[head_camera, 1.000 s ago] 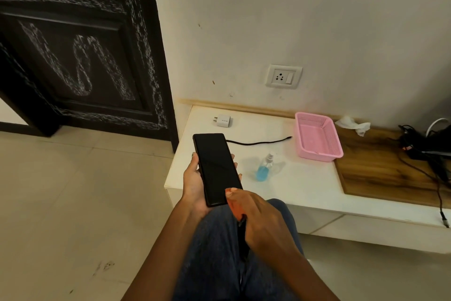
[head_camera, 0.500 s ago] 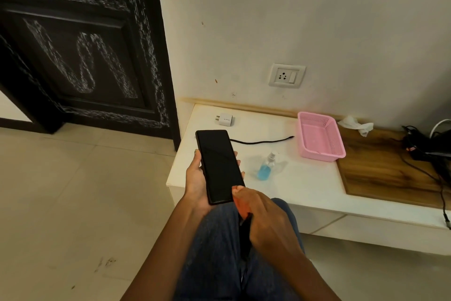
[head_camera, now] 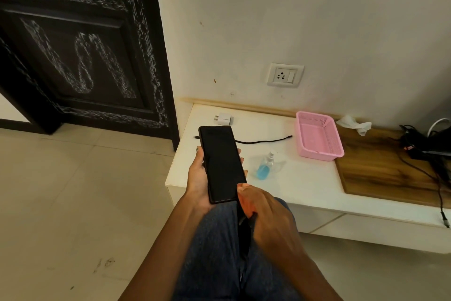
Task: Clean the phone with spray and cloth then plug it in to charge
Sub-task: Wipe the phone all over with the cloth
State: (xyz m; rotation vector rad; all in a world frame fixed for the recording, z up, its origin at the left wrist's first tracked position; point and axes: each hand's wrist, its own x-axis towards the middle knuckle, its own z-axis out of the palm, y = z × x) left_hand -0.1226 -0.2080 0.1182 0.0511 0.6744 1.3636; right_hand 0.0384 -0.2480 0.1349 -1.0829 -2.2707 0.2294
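Observation:
My left hand holds a black phone upright over my lap, with its dark screen facing me. My right hand presses a small orange cloth against the phone's lower right corner; most of the cloth is hidden under the fingers. A small spray bottle of blue liquid lies on the white shelf, just right of the phone. A white charger adapter and a black cable lie behind the phone. A wall socket sits above the shelf.
A pink basket stands on the shelf right of the cable, with a crumpled white tissue behind it. A wooden board and tangled black cables fill the right end. A dark door stands at left above tiled floor.
The right hand's fingers with the cloth have slid slightly right along the phone's lower corner. The left hand keeps the phone in the same pose.

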